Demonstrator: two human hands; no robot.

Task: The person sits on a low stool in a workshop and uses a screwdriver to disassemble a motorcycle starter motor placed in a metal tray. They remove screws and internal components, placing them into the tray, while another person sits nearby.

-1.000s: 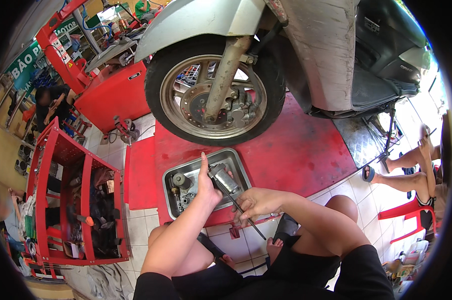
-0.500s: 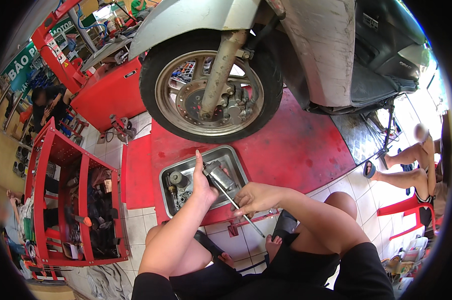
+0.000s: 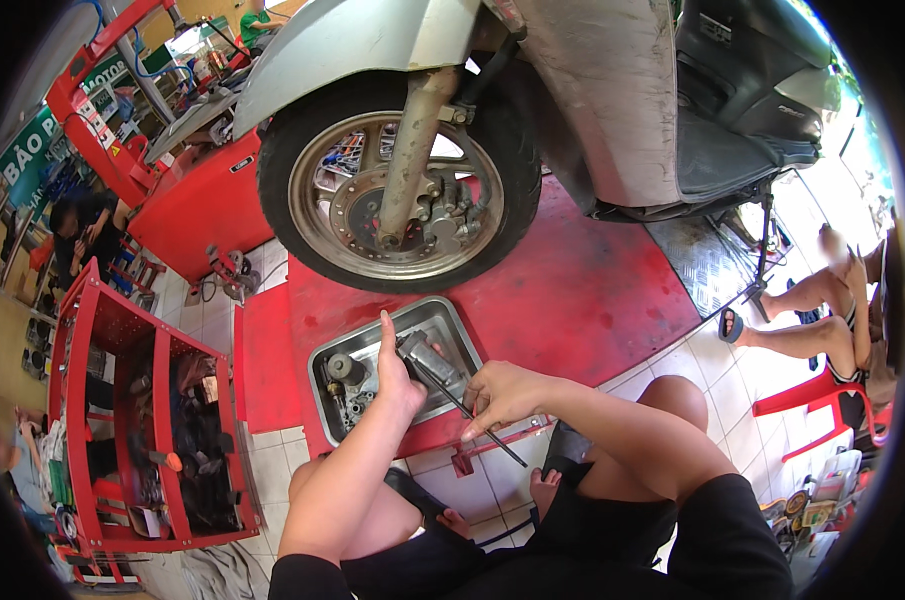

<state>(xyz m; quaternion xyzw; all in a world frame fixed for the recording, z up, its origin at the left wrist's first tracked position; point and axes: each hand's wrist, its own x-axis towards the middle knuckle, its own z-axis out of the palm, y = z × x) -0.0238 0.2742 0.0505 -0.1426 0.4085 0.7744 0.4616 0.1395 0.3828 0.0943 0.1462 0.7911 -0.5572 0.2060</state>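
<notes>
My left hand [image 3: 397,385] is closed around a grey metal machine part [image 3: 434,364], thumb pointing up and away; its other fingers are mostly hidden. Pinched in my right hand [image 3: 507,392] is a thin metal rod [image 3: 500,443]. One end of the rod reaches the grey part; the other sticks out below my right hand, toward my knees. Both hands are over or beside a shallow steel tray [image 3: 460,325]. Inside it, left of my left hand, lie a round metal cylinder [image 3: 345,369] and several small metal parts [image 3: 350,408].
The tray rests on a red platform [image 3: 572,290] under a scooter's front wheel [image 3: 397,195]. A red tool rack [image 3: 162,400] stands on the left, with an orange-tipped tool inside. To the right, a person sits on a red plastic chair [image 3: 822,395]. Other people are at the far left.
The whole view has shifted slightly, with the wheel and tray now further left. The rod, bright silver before, looks darker now. Both hands keep their hold.
</notes>
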